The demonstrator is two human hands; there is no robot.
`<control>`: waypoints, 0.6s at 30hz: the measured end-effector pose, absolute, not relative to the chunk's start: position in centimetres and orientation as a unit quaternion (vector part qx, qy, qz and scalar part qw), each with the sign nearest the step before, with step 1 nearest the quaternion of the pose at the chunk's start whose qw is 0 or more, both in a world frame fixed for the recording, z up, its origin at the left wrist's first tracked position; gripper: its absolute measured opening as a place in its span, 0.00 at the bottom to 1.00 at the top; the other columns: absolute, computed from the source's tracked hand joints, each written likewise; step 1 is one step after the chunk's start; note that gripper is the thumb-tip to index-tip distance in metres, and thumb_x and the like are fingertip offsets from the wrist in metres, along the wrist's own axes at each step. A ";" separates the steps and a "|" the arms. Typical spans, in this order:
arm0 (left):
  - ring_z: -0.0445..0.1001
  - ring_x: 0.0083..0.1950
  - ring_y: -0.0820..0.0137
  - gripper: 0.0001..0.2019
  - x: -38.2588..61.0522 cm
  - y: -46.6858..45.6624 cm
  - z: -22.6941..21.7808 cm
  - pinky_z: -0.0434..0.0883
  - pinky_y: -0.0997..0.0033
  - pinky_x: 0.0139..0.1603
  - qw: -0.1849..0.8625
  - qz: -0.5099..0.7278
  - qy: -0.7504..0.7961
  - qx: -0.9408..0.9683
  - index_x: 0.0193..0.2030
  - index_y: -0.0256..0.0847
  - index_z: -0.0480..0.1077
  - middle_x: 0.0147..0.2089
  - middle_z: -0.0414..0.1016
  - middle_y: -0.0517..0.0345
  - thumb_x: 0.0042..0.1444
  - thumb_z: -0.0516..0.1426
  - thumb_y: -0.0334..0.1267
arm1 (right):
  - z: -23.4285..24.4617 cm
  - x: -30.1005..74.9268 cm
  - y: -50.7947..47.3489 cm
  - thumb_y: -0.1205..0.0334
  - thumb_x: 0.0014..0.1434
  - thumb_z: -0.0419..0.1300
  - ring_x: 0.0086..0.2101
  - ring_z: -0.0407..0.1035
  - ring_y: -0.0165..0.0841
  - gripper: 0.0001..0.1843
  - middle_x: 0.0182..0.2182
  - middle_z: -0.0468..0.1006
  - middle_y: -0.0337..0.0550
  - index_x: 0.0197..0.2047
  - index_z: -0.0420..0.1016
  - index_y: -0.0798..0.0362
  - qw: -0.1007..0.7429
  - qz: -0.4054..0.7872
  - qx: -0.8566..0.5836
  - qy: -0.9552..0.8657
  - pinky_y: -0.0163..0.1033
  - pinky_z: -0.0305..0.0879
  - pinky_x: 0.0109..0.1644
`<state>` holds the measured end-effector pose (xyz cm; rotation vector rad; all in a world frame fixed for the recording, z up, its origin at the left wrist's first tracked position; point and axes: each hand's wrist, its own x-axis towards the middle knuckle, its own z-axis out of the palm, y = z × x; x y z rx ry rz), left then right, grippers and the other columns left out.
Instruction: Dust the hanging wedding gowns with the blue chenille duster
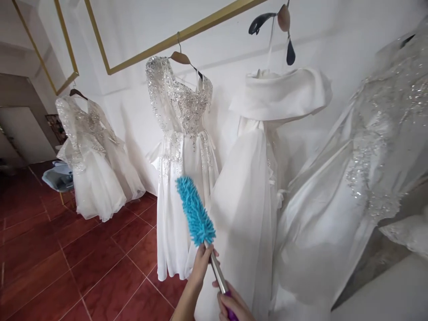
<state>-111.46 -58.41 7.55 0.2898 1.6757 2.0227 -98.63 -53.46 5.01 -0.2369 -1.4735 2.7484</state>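
- Left hand (201, 264), bottom centre of frame: closed around the duster (195, 217) shaft just below the blue head.
- Right hand (232, 305), bottom edge: gripping the purple handle end.
- Duster head: raised before the beaded dress (182, 147), centre frame, contact not discernible.
- Progress: no dust or cleaned area distinguishable; the plain dress (257, 178), right of centre, hangs untouched.

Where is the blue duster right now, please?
In the head view, the blue duster is low at centre, held by both hands on its handle, in front of the beaded gown and the off-shoulder gown.
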 end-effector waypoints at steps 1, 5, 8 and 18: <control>0.68 0.20 0.73 0.23 -112.0 -57.7 9.8 0.68 0.69 0.27 0.249 0.742 0.605 0.149 0.31 0.40 0.63 0.24 0.69 0.64 0.40 0.59 0.59 | 6.0 -99.1 -53.3 0.42 0.46 0.62 0.08 0.44 0.16 0.25 0.14 0.63 0.23 0.42 0.65 0.47 0.029 0.877 -0.077 -0.473 0.28 0.38 0.11; 0.70 0.21 0.74 0.18 -113.8 -55.3 17.5 0.67 0.72 0.26 0.276 0.732 0.562 0.268 0.33 0.40 0.62 0.25 0.69 0.64 0.47 0.56 0.54 | 11.5 -100.9 -52.9 0.47 0.55 0.57 0.08 0.48 0.18 0.22 0.12 0.62 0.22 0.47 0.61 0.52 0.157 0.828 -0.091 -0.531 0.27 0.44 0.12; 0.69 0.20 0.74 0.15 -115.6 -53.9 20.9 0.64 0.74 0.23 0.284 0.729 0.533 0.322 0.33 0.41 0.61 0.24 0.68 0.66 0.49 0.54 0.51 | 15.1 -103.0 -52.8 0.50 0.54 0.58 0.08 0.50 0.17 0.21 0.15 0.65 0.24 0.47 0.61 0.52 0.219 0.816 -0.084 -0.528 0.26 0.44 0.11; 0.64 0.20 0.76 0.14 -121.7 -52.0 14.8 0.60 0.74 0.24 0.368 0.688 0.530 0.331 0.29 0.41 0.61 0.20 0.64 0.66 0.50 0.51 0.52 | 11.2 -110.1 -55.0 0.52 0.52 0.57 0.09 0.51 0.18 0.18 0.15 0.64 0.24 0.44 0.65 0.52 0.304 0.788 -0.209 -0.492 0.28 0.46 0.13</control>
